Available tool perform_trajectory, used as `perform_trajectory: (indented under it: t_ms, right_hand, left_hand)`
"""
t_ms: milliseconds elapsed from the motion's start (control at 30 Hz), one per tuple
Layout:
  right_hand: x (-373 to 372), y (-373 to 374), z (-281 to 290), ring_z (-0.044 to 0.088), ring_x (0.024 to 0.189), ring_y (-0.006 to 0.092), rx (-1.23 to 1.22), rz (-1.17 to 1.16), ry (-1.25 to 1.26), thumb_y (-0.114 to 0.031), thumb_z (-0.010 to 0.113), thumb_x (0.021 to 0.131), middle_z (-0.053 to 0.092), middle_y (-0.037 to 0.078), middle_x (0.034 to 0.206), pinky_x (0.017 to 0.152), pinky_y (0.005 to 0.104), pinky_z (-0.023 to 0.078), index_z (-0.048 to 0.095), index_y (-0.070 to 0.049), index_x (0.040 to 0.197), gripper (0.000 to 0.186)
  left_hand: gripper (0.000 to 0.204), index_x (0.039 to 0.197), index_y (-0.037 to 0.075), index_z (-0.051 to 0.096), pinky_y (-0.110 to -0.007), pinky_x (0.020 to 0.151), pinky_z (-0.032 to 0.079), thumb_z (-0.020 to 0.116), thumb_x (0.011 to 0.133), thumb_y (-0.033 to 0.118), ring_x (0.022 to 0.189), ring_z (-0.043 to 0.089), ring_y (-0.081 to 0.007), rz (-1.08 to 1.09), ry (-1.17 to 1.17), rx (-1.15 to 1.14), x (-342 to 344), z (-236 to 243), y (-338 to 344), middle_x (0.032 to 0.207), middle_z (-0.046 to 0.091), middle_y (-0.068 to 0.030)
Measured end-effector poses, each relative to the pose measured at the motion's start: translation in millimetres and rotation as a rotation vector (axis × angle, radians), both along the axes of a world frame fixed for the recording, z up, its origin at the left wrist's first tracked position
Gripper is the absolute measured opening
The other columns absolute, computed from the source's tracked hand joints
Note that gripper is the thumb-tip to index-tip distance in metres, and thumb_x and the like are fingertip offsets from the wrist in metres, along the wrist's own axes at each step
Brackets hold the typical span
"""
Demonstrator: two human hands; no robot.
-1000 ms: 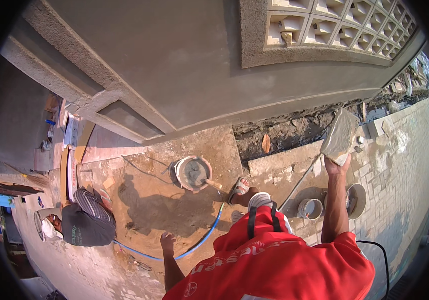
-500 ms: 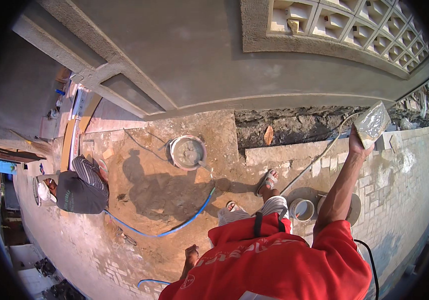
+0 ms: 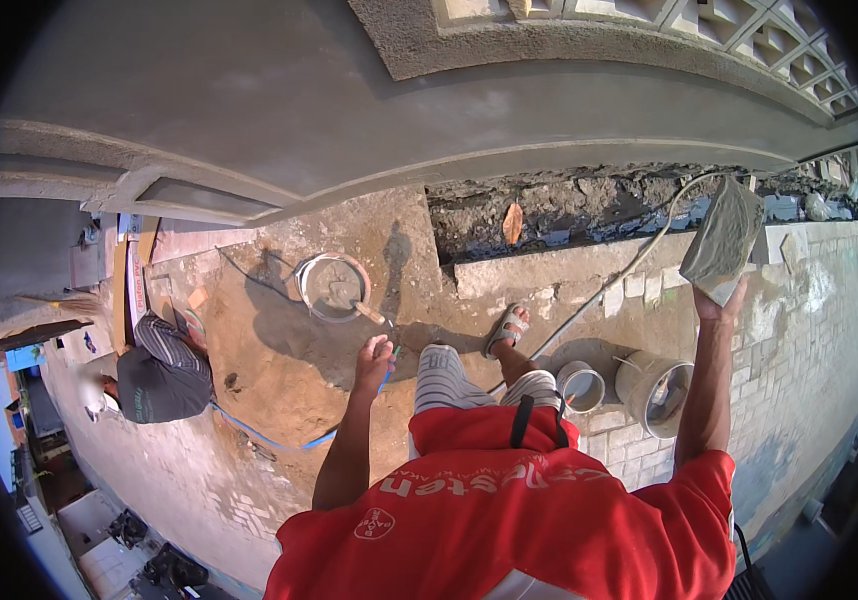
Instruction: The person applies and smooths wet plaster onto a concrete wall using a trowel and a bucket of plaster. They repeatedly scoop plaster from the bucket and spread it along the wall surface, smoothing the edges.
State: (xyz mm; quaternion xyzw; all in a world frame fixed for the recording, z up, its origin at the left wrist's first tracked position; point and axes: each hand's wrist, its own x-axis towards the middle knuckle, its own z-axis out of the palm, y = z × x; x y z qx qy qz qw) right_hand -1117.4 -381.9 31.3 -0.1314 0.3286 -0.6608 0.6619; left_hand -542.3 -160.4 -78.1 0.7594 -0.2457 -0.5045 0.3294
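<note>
My right hand (image 3: 717, 302) is raised at arm's length and grips the lower edge of a grey mortar board (image 3: 725, 238), held up near the grey rendered wall (image 3: 369, 110). Closer in, my left hand (image 3: 374, 360) is out in front with its fingers curled; I see nothing clearly in it. Just beyond that hand, a round bucket (image 3: 321, 268) of grey mortar stands on the bare ground with a trowel (image 3: 367, 311) resting in it. My sandalled foot (image 3: 507, 330) is planted beside a low brick kerb.
A person in a dark striped shirt (image 3: 154, 380) crouches at the left. A blue hose (image 3: 279, 440) runs across the ground. Two grey buckets (image 3: 581, 386) (image 3: 655, 392) stand on the paving. A rubble-filled trench (image 3: 569, 215) and a pale cable (image 3: 629, 270) lie along the wall.
My left arm has come up and forward toward the mortar bucket, its fingers now curled. My right hand has stayed raised with the board, drifting right.
</note>
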Motion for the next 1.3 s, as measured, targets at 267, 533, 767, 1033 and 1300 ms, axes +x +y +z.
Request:
perform_trajectory:
  t_ms: [267, 533, 767, 1033, 1300]
  right_hand:
    - [50.8, 16.4, -21.9, 0.059, 0.100, 0.0269, 0.312, 0.056, -0.004, -0.025, 0.037, 0.090, 0.060, 0.012, 0.112, 0.088, 0.0412, 0.047, 0.053, -0.002, 0.115, 0.038]
    - [109.8, 74.4, -71.8, 0.061, 0.094, 0.0276, 0.571, 0.056, -0.127, -0.023, 0.037, 0.090, 0.062, 0.013, 0.109, 0.084, 0.0412, 0.050, 0.054, -0.002, 0.115, 0.036]
    - [194.8, 86.2, -113.4, 0.061, 0.098, 0.0289, 0.671, 0.100, -0.163, -0.027, 0.038, 0.090, 0.061, 0.014, 0.111, 0.085, 0.0424, 0.050, 0.053, -0.003, 0.118, 0.040]
    - [229.4, 53.2, -297.7, 0.061, 0.098, 0.0295, 0.694, 0.210, -0.241, -0.031, 0.039, 0.088, 0.061, 0.014, 0.112, 0.086, 0.0432, 0.049, 0.053, -0.004, 0.118, 0.043]
    - [221.6, 37.0, -491.3, 0.060, 0.099, 0.0300, 0.596, 0.131, -0.160, -0.036, 0.040, 0.089, 0.061, 0.012, 0.111, 0.084, 0.0420, 0.050, 0.054, -0.005, 0.117, 0.044]
  left_hand:
    - [0.035, 0.120, 0.000, 0.050, -0.024, 0.058, 0.046, 0.056, 0.089, 0.016, 0.069, 0.056, -0.0093, -0.248, 0.059, 0.028, -16.1, -0.8, -45.6, 0.081, 0.060, -0.0047]
    - [0.033, 0.119, 0.001, 0.051, -0.025, 0.056, 0.046, 0.055, 0.088, 0.013, 0.063, 0.055, -0.0091, -0.304, 0.032, 0.008, 19.4, -30.2, -68.1, 0.078, 0.061, -0.0062]
    - [0.025, 0.111, 0.005, 0.057, -0.021, 0.050, 0.041, 0.053, 0.090, 0.017, 0.055, 0.052, -0.0096, -0.057, 0.226, 0.188, 41.0, -87.2, -174.5, 0.079, 0.061, -0.0043]
    - [0.023, 0.103, 0.008, 0.062, -0.024, 0.045, 0.040, 0.061, 0.086, 0.023, 0.057, 0.054, -0.0125, 0.281, 0.225, 0.092, 71.0, -316.7, -326.2, 0.081, 0.061, -0.0046]
    - [0.019, 0.099, 0.012, 0.063, -0.029, 0.050, 0.040, 0.064, 0.084, 0.024, 0.062, 0.055, -0.0159, 0.543, 0.495, -0.044, 99.5, -475.5, -402.5, 0.085, 0.061, -0.0026]
